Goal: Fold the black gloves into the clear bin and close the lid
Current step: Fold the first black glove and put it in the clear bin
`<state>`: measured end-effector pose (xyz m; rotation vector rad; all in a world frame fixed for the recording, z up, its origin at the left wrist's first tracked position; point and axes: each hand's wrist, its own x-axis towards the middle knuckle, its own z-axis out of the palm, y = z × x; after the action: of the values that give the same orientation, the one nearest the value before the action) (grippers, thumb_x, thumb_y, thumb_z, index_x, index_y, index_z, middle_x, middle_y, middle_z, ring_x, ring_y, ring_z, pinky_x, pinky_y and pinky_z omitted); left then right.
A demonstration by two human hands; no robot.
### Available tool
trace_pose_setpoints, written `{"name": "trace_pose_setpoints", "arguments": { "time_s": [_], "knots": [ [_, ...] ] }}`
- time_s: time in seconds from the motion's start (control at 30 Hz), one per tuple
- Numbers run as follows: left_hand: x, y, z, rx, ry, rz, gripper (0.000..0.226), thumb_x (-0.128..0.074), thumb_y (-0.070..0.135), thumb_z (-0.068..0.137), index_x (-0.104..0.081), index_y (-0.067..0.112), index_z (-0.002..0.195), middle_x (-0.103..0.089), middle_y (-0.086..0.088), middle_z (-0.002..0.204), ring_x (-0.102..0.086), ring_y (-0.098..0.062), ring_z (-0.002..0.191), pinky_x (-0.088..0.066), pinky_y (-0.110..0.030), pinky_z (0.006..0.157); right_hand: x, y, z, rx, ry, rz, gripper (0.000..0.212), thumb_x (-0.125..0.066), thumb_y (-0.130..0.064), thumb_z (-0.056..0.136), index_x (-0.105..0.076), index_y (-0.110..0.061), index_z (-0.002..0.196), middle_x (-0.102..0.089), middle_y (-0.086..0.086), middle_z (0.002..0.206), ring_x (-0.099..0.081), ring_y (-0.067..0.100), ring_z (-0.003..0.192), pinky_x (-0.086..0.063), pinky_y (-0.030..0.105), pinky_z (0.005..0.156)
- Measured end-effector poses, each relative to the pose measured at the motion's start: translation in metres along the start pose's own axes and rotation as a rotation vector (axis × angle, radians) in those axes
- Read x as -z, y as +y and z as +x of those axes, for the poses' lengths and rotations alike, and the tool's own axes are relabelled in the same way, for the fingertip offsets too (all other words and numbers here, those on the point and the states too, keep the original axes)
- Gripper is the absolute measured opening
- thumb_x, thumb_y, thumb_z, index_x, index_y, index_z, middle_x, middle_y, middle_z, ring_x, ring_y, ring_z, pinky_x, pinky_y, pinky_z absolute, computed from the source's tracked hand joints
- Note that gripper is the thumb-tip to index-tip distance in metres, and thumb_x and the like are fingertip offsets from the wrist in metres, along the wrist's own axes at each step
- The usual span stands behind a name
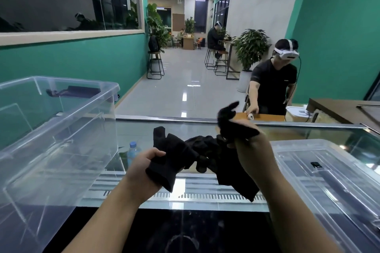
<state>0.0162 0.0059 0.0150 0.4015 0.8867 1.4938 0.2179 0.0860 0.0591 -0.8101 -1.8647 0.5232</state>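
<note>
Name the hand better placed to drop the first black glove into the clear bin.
Left, probably. The left hand grips a black glove right beside the open clear bin. The right hand holds its gloves higher, nearer the lid.

Crumpled black gloves, seemingly midair

2 bare forearms are showing from the bottom of the frame, 1 at lower left of centre and 1 at lower right, both reaching up toward the middle. Neither is wearing a sleeve as far as the frame's lower edge, and no watch, band or ring is showing at either wrist. The left hand is showing its thumb and knuckles uncovered. The right hand is also appearing ungloved, its back facing the camera.
</note>
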Motion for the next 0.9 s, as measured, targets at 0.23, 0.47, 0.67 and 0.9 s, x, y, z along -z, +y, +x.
{"name": "trace_pose_setpoints", "arguments": {
  "time_s": [0.23,0.47,0.67,0.9],
  "knots": [
    [-0.009,-0.001,-0.002,-0.022,0.046,0.041,0.024,-0.043,0.005,0.08,-0.06,-0.007,0.093,-0.067,-0.016,0.071,-0.065,-0.028,0.07,-0.05,-0.035,0.077,-0.026,-0.031,0.028,0.408,-0.343,-0.688,0.007,-0.064,-0.006,0.081,-0.066,-0.005,0.088,-0.056,0.01,0.103,-0.047,0.025,0.098,-0.05,0.041,0.075],
    [-0.013,-0.008,0.003,-0.056,-0.108,-0.019,0.031,-0.045,0.01,0.075,-0.059,-0.004,0.099,-0.064,-0.019,0.082,-0.061,-0.03,0.081,-0.048,-0.038,0.079,-0.068,-0.029,0.015,0.391,-0.547,-0.608,0.019,-0.057,-0.01,0.085,-0.061,-0.012,0.103,-0.048,0.005,0.131,-0.044,0.026,0.12,-0.048,0.035,0.082],
    [-0.012,-0.015,0.01,-0.051,-0.115,-0.187,0.042,-0.036,0.02,0.09,-0.073,0.001,0.084,-0.071,-0.016,0.076,-0.071,-0.023,0.069,-0.059,-0.029,0.06,-0.093,-0.011,-0.012,0.125,-0.265,-0.212,0.033,-0.061,-0.007,0.081,-0.05,-0.011,0.112,-0.045,0.002,0.127,-0.049,0.02,0.11,-0.04,0.022,0.092],
    [-0.009,-0.013,0.017,-0.118,-0.049,-0.281,0.046,-0.035,0.018,0.087,-0.075,-0.001,0.072,-0.073,-0.016,0.079,-0.072,-0.024,0.07,-0.06,-0.03,0.063,-0.077,0.0,-0.021,-0.492,-0.188,0.18,0.039,-0.064,-0.036,0.084,-0.051,-0.019,0.117,-0.053,-0.004,0.109,-0.056,0.009,0.094,-0.051,0.027,0.082]
  ]
}}
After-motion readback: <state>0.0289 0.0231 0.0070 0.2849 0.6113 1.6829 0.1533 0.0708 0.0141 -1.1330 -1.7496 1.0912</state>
